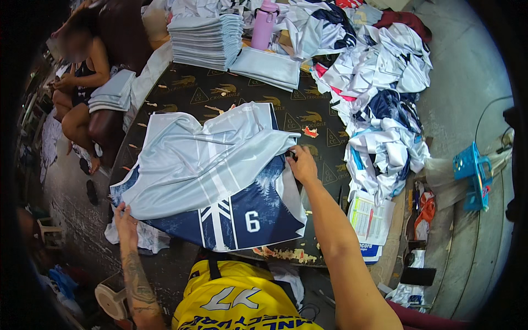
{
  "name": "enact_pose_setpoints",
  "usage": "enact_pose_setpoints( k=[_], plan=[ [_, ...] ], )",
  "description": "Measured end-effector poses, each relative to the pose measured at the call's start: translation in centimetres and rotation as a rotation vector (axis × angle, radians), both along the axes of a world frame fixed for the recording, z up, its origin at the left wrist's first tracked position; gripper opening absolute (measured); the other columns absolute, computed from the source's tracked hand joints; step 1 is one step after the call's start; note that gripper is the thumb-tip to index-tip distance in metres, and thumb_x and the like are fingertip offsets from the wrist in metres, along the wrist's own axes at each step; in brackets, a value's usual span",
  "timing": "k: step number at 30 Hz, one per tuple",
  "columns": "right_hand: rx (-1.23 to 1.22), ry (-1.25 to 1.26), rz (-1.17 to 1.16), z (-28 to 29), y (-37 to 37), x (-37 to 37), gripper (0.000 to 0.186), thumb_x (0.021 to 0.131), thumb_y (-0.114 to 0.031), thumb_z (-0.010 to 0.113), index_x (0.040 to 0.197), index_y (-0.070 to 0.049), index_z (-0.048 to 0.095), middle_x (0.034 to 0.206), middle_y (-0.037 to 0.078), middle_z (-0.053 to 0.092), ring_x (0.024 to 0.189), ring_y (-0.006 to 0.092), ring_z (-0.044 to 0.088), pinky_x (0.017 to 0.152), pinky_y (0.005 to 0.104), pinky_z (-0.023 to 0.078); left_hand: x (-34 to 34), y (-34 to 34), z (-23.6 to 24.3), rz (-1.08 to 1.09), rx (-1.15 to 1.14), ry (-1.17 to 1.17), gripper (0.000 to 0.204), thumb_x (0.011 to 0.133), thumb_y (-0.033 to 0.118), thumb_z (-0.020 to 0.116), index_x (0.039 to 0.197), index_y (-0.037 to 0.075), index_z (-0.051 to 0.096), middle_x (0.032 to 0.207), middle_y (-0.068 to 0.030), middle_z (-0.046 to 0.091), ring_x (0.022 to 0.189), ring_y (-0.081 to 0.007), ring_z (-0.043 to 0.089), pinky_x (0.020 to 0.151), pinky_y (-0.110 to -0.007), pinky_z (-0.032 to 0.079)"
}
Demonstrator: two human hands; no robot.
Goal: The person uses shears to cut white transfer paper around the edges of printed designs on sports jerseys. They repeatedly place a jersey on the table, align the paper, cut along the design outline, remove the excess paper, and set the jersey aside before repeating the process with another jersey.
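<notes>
A sports garment (264, 206) lies spread on the dark table right in front of me. Its printed side is navy with white stripes, a tree pattern and a white numeral, while pale grey cloth (192, 159) lies folded and wrinkled over much of it. My left hand (125, 217) is at the garment's lower left corner, fingers closed on the edge. At its right side, my right hand (302, 165) pinches the edge of the grey layer, with the fingertips partly hidden. A loose pale cloth (151, 237) sticks out beneath the garment near my left hand.
Folded pale cloths (203, 41) stand stacked at the table's far side beside a pink bottle (265, 26). Loose white and navy cloth (385, 121) is heaped along the right. Papers (371, 220) lie near the right edge; a blue plastic basket (472, 173) is beyond. Someone (88, 82) sits far left.
</notes>
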State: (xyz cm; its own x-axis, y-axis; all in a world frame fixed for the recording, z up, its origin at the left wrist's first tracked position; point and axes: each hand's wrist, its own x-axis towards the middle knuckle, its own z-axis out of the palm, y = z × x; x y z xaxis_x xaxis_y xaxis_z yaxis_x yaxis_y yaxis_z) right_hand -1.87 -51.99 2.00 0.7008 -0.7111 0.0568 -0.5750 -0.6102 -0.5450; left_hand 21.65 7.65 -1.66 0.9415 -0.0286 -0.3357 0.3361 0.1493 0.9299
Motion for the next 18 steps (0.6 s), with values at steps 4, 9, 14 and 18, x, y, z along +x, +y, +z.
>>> enact_pose_setpoints(
  k=[4,9,14,18],
  plan=[
    [0.001,0.209,0.075,-0.4,-2.7,1.6,0.032,0.094,-0.015,0.077,0.125,-0.015,0.069,0.114,0.013,0.063,0.106,0.0365,0.069,0.089,0.0484,0.055,1.9,1.0,1.7,-0.166,-0.062,0.084,0.032,0.106,0.017,0.068,0.137,0.009,0.063,0.131,-0.0088,0.070,0.115,-0.0197,0.070,0.092,-0.036,0.056],
    [-0.284,-0.150,0.141,3.3,-1.7,-0.1,0.014,0.098,-0.021,0.069,0.097,-0.008,0.076,0.095,0.017,0.066,0.094,0.0424,0.068,0.078,0.0509,0.054,3.4,1.9,3.9,-0.134,0.160,0.053,0.032,0.109,0.026,0.066,0.137,0.011,0.066,0.132,-0.0026,0.069,0.119,-0.0164,0.066,0.098,-0.035,0.049],
    [0.307,0.045,-0.108,7.1,8.1,-11.1,0.017,0.103,-0.018,0.065,0.100,-0.003,0.072,0.083,0.016,0.073,0.071,0.0248,0.072,0.064,0.0400,0.055,3.9,6.0,1.0,-0.060,0.363,-0.014,0.028,0.107,0.024,0.066,0.132,0.011,0.067,0.127,-0.0002,0.070,0.118,-0.0181,0.063,0.101,-0.036,0.044],
    [0.907,-0.458,-0.643,1.3,16.3,-15.4,0.015,0.100,-0.016,0.075,0.100,-0.001,0.070,0.081,0.003,0.072,0.069,0.0124,0.068,0.063,0.0280,0.056,4.6,10.8,-5.5,-0.019,0.637,-0.148,0.034,0.104,0.024,0.072,0.133,0.008,0.066,0.122,-0.0073,0.072,0.113,-0.0219,0.066,0.098,-0.039,0.049]
  ],
)
